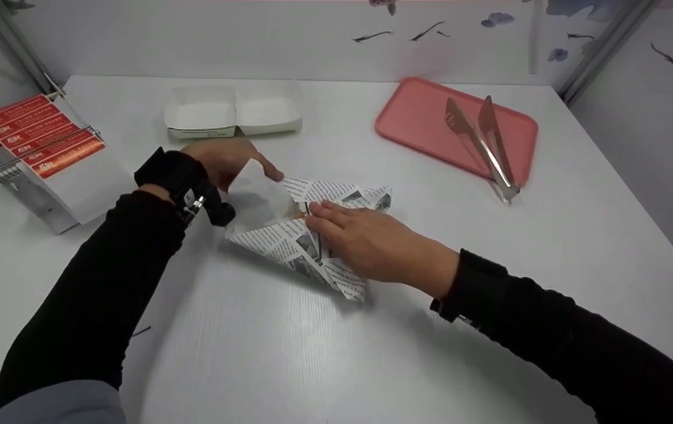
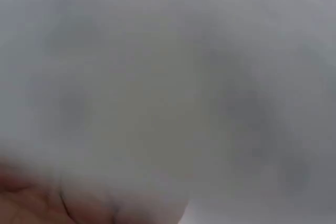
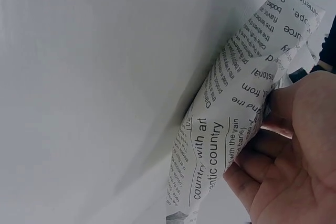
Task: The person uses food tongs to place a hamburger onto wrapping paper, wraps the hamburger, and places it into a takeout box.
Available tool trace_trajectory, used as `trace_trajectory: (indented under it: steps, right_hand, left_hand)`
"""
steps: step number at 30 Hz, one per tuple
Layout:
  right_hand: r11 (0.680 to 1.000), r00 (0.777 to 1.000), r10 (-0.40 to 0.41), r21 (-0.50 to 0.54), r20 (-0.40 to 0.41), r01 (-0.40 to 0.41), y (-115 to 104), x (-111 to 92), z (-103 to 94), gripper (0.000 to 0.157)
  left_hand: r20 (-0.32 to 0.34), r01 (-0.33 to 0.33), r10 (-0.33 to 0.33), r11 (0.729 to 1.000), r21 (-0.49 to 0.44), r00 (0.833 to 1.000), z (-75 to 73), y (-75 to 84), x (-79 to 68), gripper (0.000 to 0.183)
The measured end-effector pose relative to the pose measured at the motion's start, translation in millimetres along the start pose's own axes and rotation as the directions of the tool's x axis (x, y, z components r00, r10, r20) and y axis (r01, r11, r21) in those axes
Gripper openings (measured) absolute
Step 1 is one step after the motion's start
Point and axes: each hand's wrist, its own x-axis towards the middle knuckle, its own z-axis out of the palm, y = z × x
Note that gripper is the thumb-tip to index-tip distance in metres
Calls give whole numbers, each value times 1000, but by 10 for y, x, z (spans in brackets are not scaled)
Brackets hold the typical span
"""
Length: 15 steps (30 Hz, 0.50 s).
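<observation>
From here, the newsprint wrap lies mid-table, the right hand laying outstretched fingers on its folds, clutching nothing. At its left, the left hand meets a raised pale flap; with most fingers hidden, I can't tell whether it grips. Far right, tongs lie across a pink tray.

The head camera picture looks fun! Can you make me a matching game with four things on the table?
Things:
1. tray
2. tongs
3. box
4. paper

Clues:
A. opened out and white inside
B. has printed words and is touched by the right hand
C. flat and pink
D. shiny metal with two arms

Right pairs: 1-C, 2-D, 3-A, 4-B
</observation>
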Motion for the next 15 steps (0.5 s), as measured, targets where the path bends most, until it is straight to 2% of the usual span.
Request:
trace_trajectory:
  steps: [1, 3, 5, 8, 9, 12, 15]
  right_hand:
    - [1000, 1000, -3, 0, 3, 3, 1, 0, 2, 49]
    - [1000, 1000, -19, 1, 6, 19, 8, -2, 5, 49]
    - [999, 999, -38, 3, 3, 38, 15, -8, 6, 48]
    - [998, 998, -68, 6, -9, 68, 29, -18, 8, 47]
    - [997, 997, -75, 9, -10, 75, 32, -21, 7, 47]
    - [997, 997, -77, 11, -9, 77, 42, -31, 7, 48]
    - [997, 997, -80, 15, -10, 80, 53, -48, 6, 49]
  left_hand:
    - [10, -2, 2, 1000, -9, 1000, -12, -40, 6, 38]
    - [30, -80, 79, 996, 47, 996, -52, -134, 21, 41]
    - [55, -137, 134, 988, 69, 989, -85, -205, 28, 44]
    - [56, -206, 201, 969, 136, 978, -134, -261, 46, 48]
    - [57, -192, 186, 975, 110, 981, -138, -256, 51, 49]
    - [62, -211, 202, 956, 206, 977, -170, -227, 81, 49]
    - [99, -218, 199, 942, 256, 975, -185, -183, 112, 51]
